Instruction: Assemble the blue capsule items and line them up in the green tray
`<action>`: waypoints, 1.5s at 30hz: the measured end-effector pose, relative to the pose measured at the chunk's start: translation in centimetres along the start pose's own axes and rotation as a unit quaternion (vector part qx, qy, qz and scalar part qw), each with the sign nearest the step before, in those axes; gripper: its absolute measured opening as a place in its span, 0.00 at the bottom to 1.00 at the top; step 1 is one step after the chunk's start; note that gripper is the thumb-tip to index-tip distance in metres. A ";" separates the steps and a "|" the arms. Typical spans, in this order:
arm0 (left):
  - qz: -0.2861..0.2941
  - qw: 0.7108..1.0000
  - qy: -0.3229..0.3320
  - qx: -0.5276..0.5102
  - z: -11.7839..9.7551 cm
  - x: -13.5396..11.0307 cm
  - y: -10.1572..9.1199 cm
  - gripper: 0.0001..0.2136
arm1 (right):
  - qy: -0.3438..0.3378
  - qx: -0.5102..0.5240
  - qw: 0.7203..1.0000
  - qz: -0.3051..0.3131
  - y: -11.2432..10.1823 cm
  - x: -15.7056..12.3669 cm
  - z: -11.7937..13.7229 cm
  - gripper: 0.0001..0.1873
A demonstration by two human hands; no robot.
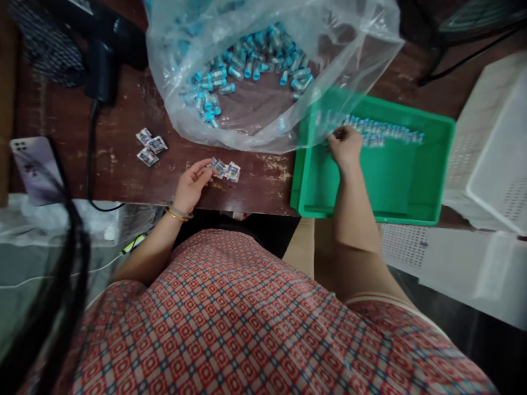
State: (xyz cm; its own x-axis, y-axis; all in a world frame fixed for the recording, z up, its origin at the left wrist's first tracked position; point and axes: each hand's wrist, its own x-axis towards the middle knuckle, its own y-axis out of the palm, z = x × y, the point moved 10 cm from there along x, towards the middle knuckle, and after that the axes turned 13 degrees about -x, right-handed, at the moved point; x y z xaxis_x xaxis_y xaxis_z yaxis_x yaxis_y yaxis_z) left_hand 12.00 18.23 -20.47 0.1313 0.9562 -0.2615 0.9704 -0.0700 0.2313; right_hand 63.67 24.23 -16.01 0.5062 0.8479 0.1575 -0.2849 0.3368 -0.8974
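My left hand (192, 184) rests near the front edge of the brown wooden table (123, 159), its fingers pinched on a small stack of printed labels (225, 170). My right hand (346, 147) reaches into the green plastic tray (370, 208), fingers curled at the left end of a row of small blue-capped tubes (382, 131) lined along the tray's far side. I cannot make out whether it holds one. A large clear plastic bag (263, 71) behind both hands holds many loose blue-capped tubes.
Several more labels (150, 147) lie to the left on the table. A phone (35, 167) sits at the far left, with a black tool and its cable (101, 60) behind. White perforated baskets (489, 159) stand to the right of the tray.
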 end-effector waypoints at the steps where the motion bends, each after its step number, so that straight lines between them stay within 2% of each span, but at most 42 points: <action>1: -0.020 0.999 0.023 0.038 -0.3 0.2 -0.8 0.25 | 0.023 -0.024 0.999 -0.015 -0.5 0.1 0.3 0.12; 3: -0.066 0.985 0.077 0.137 -1.2 0.5 -2.3 0.18 | 0.044 -0.043 0.997 -0.048 -2.6 -1.1 2.5 0.14; 6: -0.098 0.946 0.124 0.283 -1.9 1.1 -2.5 0.10 | -0.032 -0.017 0.992 -0.120 -6.9 -6.0 9.5 0.05; 7: -0.096 0.935 0.127 0.318 -1.8 1.4 -2.1 0.09 | -0.071 0.014 0.988 -0.139 -7.8 -8.3 12.1 0.04; 8: -0.090 0.925 0.127 0.347 -1.7 1.8 -1.5 0.09 | -0.112 0.053 0.983 -0.138 -7.9 -10.6 14.6 0.06; 10: -0.073 0.911 0.122 0.386 -1.2 2.5 -0.4 0.07 | -0.194 0.123 0.971 -0.063 -5.3 -14.8 19.4 0.10; 13: -0.049 0.900 0.113 0.417 -0.9 3.0 0.6 0.05 | -0.285 0.124 0.946 0.092 2.3 -20.5 24.5 0.11; 16: -0.040 0.887 0.117 0.444 -1.2 2.8 0.6 0.06 | -0.319 0.004 0.934 0.159 9.2 -23.8 25.9 0.16; 17: -0.038 0.884 0.117 0.451 -1.2 2.6 0.6 0.06 | -0.321 -0.031 0.933 0.161 10.6 -24.3 26.0 0.18; 19: -0.032 0.879 0.113 0.461 -1.2 2.2 0.5 0.06 | -0.326 -0.063 0.931 0.151 12.2 -24.6 26.1 0.17; 22: -0.014 0.880 0.111 0.461 -1.2 1.8 0.6 0.06 | -0.334 -0.049 0.932 0.132 12.2 -24.1 26.3 0.15; 24: -0.003 0.894 0.113 0.433 -1.4 1.8 0.6 0.07 | -0.326 -0.030 0.937 0.119 11.3 -23.7 26.2 0.14; 26: 0.004 0.928 0.105 0.356 -1.5 2.1 0.4 0.06 | -0.323 -0.009 0.940 0.108 10.0 -23.8 26.4 0.14; 28: 0.015 0.968 0.068 0.239 -1.2 2.4 0.1 0.11 | -0.344 0.015 0.933 0.108 8.7 -24.3 27.1 0.13; 30: 0.023 0.992 0.019 0.122 -0.4 2.7 0.1 0.17 | -0.374 0.048 0.919 0.114 7.5 -24.2 28.0 0.12; 32: 0.014 0.999 -0.008 0.047 0.1 2.7 0.0 0.20 | -0.373 0.083 0.918 0.104 6.7 -21.4 28.1 0.14; 34: -0.009 1.000 -0.014 0.011 0.2 2.7 -0.2 0.19 | -0.328 0.098 0.937 0.068 6.5 -15.6 26.8 0.17; 36: -0.033 0.999 -0.023 -0.016 0.5 2.6 -0.6 0.19 | -0.253 0.067 0.965 0.020 7.2 -8.4 24.2 0.18; 38: -0.051 0.996 -0.041 -0.054 0.8 2.4 -0.9 0.19 | -0.135 -0.015 0.990 0.023 9.3 -2.3 20.5 0.24; 39: -0.058 0.994 -0.049 -0.077 0.8 2.4 -1.0 0.20 | -0.083 -0.049 0.995 0.032 10.3 -0.3 18.8 0.28; 41: -0.061 0.989 -0.066 -0.118 0.9 2.2 -1.2 0.21 | -0.036 -0.074 0.996 0.040 11.6 1.3 16.9 0.31; 43: -0.048 0.984 -0.088 -0.148 0.9 2.0 -1.1 0.20 | -0.065 -0.051 0.996 0.027 11.3 0.6 17.1 0.31; 45: -0.027 0.979 -0.114 -0.166 1.1 1.8 -0.7 0.19 | -0.118 -0.003 0.993 0.014 9.5 -1.3 18.4 0.28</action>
State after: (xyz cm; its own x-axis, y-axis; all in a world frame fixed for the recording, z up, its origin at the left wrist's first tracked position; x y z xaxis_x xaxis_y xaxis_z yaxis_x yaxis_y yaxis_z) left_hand 11.78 19.64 -22.14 0.1603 0.8647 -0.4760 0.8626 0.1116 0.4934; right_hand 45.28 33.86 -17.15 0.2935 0.9291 0.2249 -0.2911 0.3109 -0.9048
